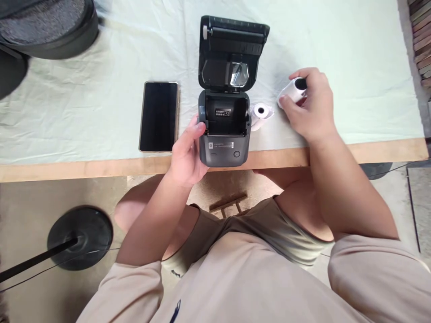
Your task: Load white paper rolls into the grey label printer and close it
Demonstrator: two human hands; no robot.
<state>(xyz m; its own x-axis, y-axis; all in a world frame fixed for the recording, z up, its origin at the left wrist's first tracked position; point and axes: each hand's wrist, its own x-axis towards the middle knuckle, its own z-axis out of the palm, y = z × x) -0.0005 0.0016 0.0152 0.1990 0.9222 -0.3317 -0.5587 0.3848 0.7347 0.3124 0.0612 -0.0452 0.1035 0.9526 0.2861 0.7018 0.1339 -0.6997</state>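
Note:
A dark grey portable label printer [223, 150] is held near the table's front edge by my left hand [189, 154], thumb on its left side. Its lid [232, 49] stands raised, and no roll shows in the bay. To the right, my right hand [314, 101] has its fingers closed round a white paper roll [292, 93] with a dark core. Between the printer and that hand, a smaller white roll [261, 111] rests on the cloth with some loose paper around it, close beside the printer.
A smartphone [159, 117] with a dark screen lies left of the printer. Black round containers [67, 40] stand at the back left. Pale cloth [117, 54] covers the table up to its wooden front edge [84, 170]. A black round stand base [81, 237] sits on the floor.

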